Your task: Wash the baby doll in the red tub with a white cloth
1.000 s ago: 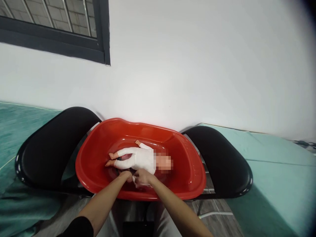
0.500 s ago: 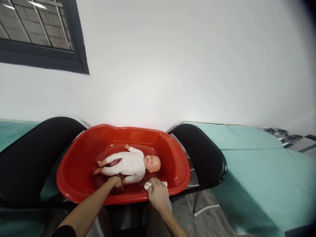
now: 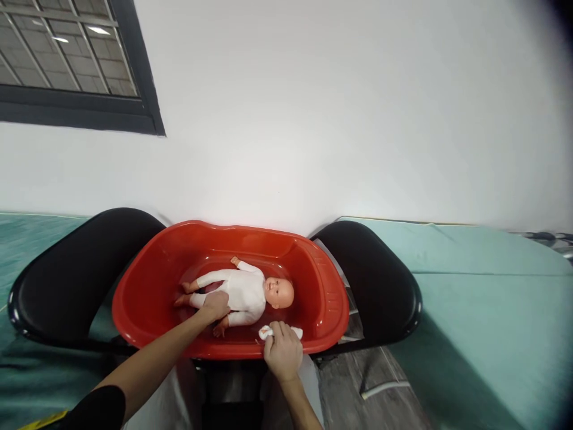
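Doll (image 3: 245,291) in white clothing: face up inside the red tub (image 3: 250,237), head toward 3 o'clock, feet toward 9, with 12 being the wall side. Nearest, at the tub's 5 o'clock edge, the right hand (image 3: 283,349) has its fingers curled closed over a bunched white cloth (image 3: 265,332), clear of the doll. At 7 o'clock the left hand (image 3: 216,304) lies at the doll's near hip; its fingers are largely hidden, grip cannot be told. Progress, as judged: placement in the tub done; clothing on; handling unfinished, cloth not yet set down. Further remainder not determinable. Chairs flank the tub at 9 (image 3: 76,280) and 3 (image 3: 373,280). Farthest, at 11, a barred window (image 3: 150,107).
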The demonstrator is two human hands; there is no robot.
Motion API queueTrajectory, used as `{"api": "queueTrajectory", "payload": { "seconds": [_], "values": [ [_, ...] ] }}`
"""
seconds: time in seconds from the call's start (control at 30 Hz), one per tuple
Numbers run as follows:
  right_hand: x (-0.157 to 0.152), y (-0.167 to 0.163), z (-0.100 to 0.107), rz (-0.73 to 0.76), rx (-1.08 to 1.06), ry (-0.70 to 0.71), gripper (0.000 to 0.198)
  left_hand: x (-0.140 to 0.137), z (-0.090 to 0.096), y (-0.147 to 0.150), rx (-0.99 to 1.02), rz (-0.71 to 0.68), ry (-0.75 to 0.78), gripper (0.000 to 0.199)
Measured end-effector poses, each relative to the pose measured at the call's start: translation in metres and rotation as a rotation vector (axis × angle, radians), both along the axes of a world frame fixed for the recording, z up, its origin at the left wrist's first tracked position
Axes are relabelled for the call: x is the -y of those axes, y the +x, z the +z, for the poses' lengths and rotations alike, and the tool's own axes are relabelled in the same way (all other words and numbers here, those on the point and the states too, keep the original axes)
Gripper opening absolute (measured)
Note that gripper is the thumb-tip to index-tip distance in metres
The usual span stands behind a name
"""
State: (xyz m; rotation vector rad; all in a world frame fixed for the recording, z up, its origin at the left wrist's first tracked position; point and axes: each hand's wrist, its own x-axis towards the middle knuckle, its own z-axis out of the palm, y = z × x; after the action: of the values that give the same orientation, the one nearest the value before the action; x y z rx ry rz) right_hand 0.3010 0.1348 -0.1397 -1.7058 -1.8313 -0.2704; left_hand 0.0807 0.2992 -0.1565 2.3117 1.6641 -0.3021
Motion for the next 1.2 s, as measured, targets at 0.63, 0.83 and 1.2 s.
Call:
{"api": "queueTrajectory", "payload": {
  "seconds": [0.63, 0.83, 1.2],
  "values": [
    [0.001, 0.002, -0.002, 0.050, -0.043, 0.053, 0.020, 0.012, -0.056, 0.003, -0.082, -0.354, 0.096, 0.108],
    [0.003, 0.004, -0.004, 0.064, -0.066, 0.039, 0.022, 0.006, -0.066, -0.001, -0.022, -0.388, 0.205, 0.083],
    [0.004, 0.002, -0.010, 0.041, -0.067, 0.078, 0.020, -0.007, -0.061, 0.011, -0.058, -0.336, 0.198, 0.083]
  ]
}}
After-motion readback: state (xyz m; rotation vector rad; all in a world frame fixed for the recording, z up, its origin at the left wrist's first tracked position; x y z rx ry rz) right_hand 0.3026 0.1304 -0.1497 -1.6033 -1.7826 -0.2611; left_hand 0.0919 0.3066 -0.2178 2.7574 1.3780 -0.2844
